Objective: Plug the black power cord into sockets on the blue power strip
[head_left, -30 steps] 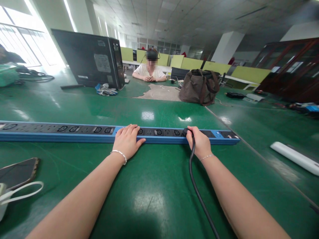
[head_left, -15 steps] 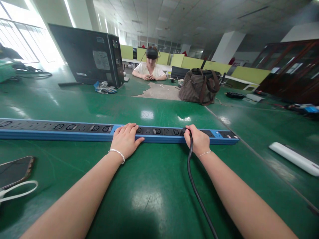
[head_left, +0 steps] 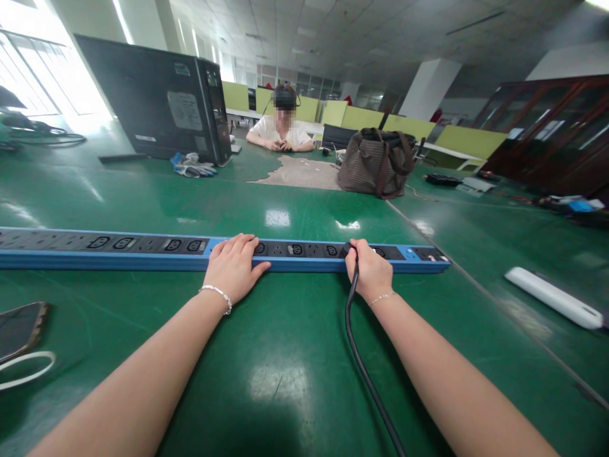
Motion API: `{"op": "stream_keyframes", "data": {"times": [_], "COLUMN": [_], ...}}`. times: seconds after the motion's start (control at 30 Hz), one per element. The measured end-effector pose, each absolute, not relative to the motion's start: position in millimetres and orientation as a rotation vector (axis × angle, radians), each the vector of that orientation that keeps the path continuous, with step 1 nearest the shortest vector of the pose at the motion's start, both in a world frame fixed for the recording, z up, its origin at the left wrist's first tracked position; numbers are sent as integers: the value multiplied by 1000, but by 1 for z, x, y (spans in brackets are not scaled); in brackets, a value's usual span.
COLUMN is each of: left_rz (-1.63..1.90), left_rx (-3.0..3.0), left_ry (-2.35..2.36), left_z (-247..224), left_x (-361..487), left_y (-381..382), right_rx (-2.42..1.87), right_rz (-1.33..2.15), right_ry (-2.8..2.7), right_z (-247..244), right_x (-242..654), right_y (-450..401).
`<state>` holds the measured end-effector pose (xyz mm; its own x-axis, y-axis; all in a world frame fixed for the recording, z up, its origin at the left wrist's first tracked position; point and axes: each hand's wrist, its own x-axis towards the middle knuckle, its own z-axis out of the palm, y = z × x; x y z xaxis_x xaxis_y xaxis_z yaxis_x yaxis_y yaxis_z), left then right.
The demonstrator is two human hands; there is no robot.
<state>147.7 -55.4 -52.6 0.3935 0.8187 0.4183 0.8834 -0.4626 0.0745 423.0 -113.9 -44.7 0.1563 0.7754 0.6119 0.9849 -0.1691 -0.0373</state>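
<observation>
A long blue power strip (head_left: pixel 304 266) with black sockets lies across the green table (head_left: pixel 280 330). My left hand (head_left: pixel 233 266) rests on the strip, fingers over its top and thumb along the front edge. Farther right, my right hand (head_left: pixel 371 270) is closed on the black plug (head_left: pixel 347 249), which sits at a socket on the strip; how deep it is in cannot be seen. From the plug a black cable (head_left: pixel 354 343) runs down toward the table's near edge.
A computer case (head_left: pixel 157 101), gloves (head_left: pixel 193 166) and a brown bag (head_left: pixel 373 162) stand or lie beyond the strip. A person (head_left: pixel 280 130) sits across the table. At left is a phone (head_left: pixel 21 330); at right, a white bar-shaped object (head_left: pixel 554 297).
The whole view has shifted slightly, so most things appear a little farther left. Both hands keep their places on the strip and plug.
</observation>
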Motion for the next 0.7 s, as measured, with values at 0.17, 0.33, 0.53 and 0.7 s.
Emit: {"op": "stream_keyframes", "data": {"times": [0.17, 0.33, 0.53, 0.7], "left_rz": [-585, -581, -605, -614], "left_rx": [-2484, -2494, -2483, -2471], "left_ry": [-1545, -1546, -1539, -1520], "left_z": [-54, -56, -57, -57], "left_x": [147, 147, 147, 147], "left_y": [-54, -53, -52, -53], "right_rx": [-1988, -1973, -1950, -1945], "right_rz": [-605, -406, -400, -400], "right_ry": [-1711, -1724, -1573, -1525], "right_z": [-46, -41, -50, -54], "right_x": [425, 426, 424, 426], "right_y": [-114, -115, -114, -110]}}
